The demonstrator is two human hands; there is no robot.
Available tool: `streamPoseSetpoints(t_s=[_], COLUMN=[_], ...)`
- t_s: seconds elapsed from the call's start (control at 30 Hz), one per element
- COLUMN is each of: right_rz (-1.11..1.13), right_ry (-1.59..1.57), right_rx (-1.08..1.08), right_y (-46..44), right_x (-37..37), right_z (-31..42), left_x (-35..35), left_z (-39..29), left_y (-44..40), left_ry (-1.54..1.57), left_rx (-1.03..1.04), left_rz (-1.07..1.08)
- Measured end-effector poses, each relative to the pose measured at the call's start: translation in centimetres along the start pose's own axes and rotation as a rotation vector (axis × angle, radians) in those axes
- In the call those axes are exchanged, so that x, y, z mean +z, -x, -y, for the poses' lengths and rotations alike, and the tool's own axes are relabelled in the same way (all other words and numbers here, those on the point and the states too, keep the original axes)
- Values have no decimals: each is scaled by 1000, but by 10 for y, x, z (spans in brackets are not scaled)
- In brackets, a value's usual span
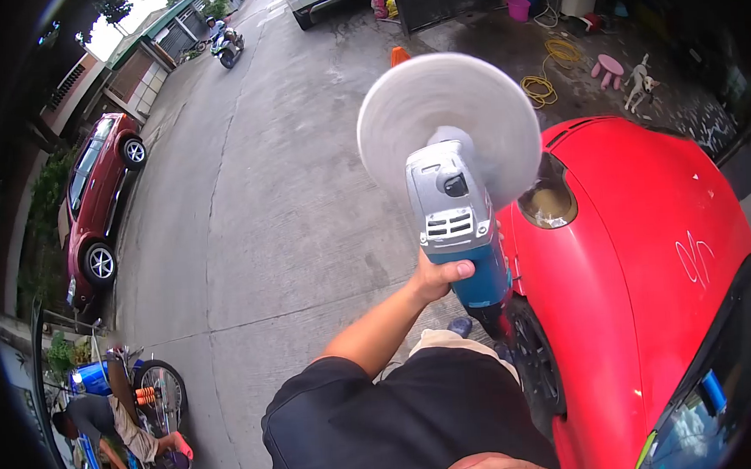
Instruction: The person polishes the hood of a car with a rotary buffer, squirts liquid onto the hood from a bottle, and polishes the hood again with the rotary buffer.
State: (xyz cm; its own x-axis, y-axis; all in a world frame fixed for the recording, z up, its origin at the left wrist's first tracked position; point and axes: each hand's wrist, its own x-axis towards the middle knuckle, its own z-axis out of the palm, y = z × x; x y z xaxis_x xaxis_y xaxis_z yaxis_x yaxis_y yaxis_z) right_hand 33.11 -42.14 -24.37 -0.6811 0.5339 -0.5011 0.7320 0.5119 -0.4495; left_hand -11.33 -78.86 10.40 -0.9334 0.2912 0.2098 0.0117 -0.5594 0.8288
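Observation:
My left hand point(442, 275) is wrapped round the blue and grey body of a power polisher point(464, 221), its thumb lying across the blue housing. At the tool's far end a large pale round pad point(448, 120) looks smeared, as if spinning. It is held up beside the front of a red car point(597, 248), near the headlight opening point(550, 196). Behind the tool, on its right side, only a sliver of my right hand point(501, 233) shows; its fingers are hidden. White scribbled marks point(694, 258) are on the red bonnet.
A maroon car point(98, 198) is parked at left. Below it, a person point(105, 418) sits by a motorcycle point(159, 390). A rider point(225, 40) is up the road. An orange cone point(398, 56), yellow hose point(540, 90), pink stool point(608, 70) and dog point(641, 83) are beyond the pad.

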Motion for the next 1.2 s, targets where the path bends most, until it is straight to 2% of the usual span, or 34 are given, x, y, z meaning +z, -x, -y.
streamPoseSetpoints(t_s=[0.07,0.13,0.17,0.23,0.27,0.3,0.33,0.4,0.43,0.47,0.57,0.7,0.8,0.93,1.03,1.07,1.1,1.17,1.2], right_rz=[-65,-176,-148,-239,-386,-460,-543,-775,-840,-891,-970,-1029,-1058,-1161,-1254,-1277,-1256,-1246,-1278], right_ry=[-93,-377,-596,-675,-668,-540,-534,-367,-227,-102,59,90,66,8,-110,-170,-233,-330,-355], right_rx=[-39,-79,79,-246,-505,-608,-869,-1404,-1540,-1582,-1534,-1455,-1388,-1229,-1110,-1089,-1052,-969,-921], right_y=[-7,-45,-67,-71,-69,-33,-3,70,93,105,106,104,111,94,95,95,94,82,81], right_x=[-8,-29,-59,-165,-216,-283,-333,-404,-426,-438,-457,-470,-482,-516,-510,-509,-511,-521,-525], right_z=[3,23,58,192,250,326,378,472,495,507,520,504,500,455,452,456,451,421,397], left_x=[-9,-15,-17,-18,-23,-25,-23,-16,-12,-9,-6,-14,-22,-27,-19,-24,-33,-41,-14], left_z=[-11,-25,-30,-30,-29,-27,-25,-24,-24,-19,-10,15,18,31,26,22,22,51,25], left_y=[13,23,26,32,33,35,35,35,34,33,34,27,23,20,9,-26,-35,12,13], left_ry=[-11,-39,-53,-55,-67,-79,-84,-59,-47,-32,6,-74,-120,-70,-18,-44,-76,-62,-56], left_rx=[43,72,81,61,55,47,39,12,2,-5,-43,-18,-85,-123,-29,6,10,-46,-39], left_rz=[-69,-100,-109,-137,-135,-133,-137,-132,-131,-121,-60,-31,-36,6,36,77,44,-113,-146])
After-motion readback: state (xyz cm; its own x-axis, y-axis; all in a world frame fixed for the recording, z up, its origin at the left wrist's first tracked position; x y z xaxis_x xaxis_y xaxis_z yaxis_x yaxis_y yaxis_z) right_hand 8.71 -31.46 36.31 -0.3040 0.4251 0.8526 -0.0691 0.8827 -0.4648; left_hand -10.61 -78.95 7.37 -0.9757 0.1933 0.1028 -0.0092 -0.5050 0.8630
